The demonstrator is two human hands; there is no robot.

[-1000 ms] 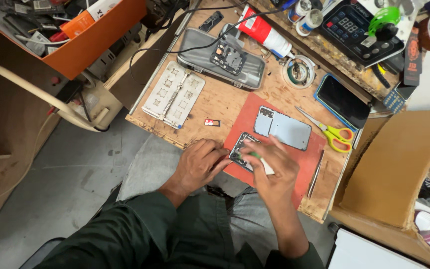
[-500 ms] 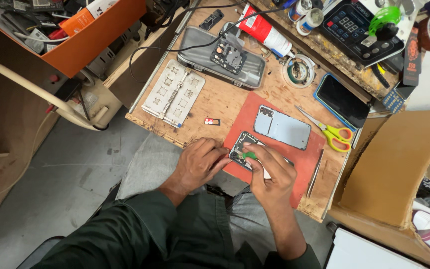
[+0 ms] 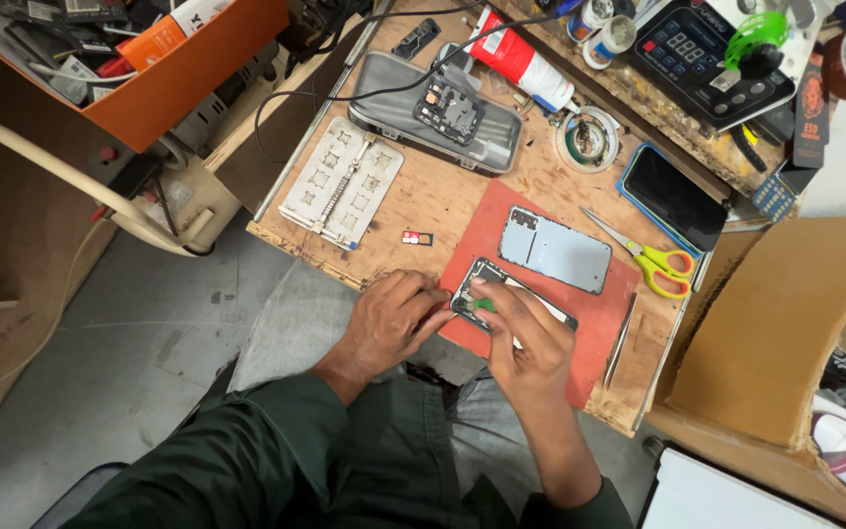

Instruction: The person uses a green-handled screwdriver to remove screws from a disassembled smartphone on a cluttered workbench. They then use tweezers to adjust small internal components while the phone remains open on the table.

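An opened phone body [image 3: 490, 281] lies on a red mat [image 3: 594, 328] at the near edge of a wooden workbench [image 3: 443, 201]. My left hand [image 3: 394, 318] rests on the bench edge, its fingers touching the phone's left end. My right hand [image 3: 531, 338] is over the phone, fingers pinched on a small green-tipped tool [image 3: 483, 305] whose tip touches the phone's inside. The phone's light blue back cover [image 3: 553, 249] lies apart on the mat, just beyond.
Yellow-handled scissors [image 3: 653, 260] and a dark phone [image 3: 673, 196] lie to the right. A white hinged holder [image 3: 342, 180], a grey pad with a circuit board [image 3: 443, 113], a red-and-white tube [image 3: 521, 61] and a small card [image 3: 413, 238] sit further back. A cardboard box [image 3: 785, 333] stands right.
My right hand has shifted slightly left over the phone, and the green-tipped tool now shows at its fingertips. The left hand stays in place.
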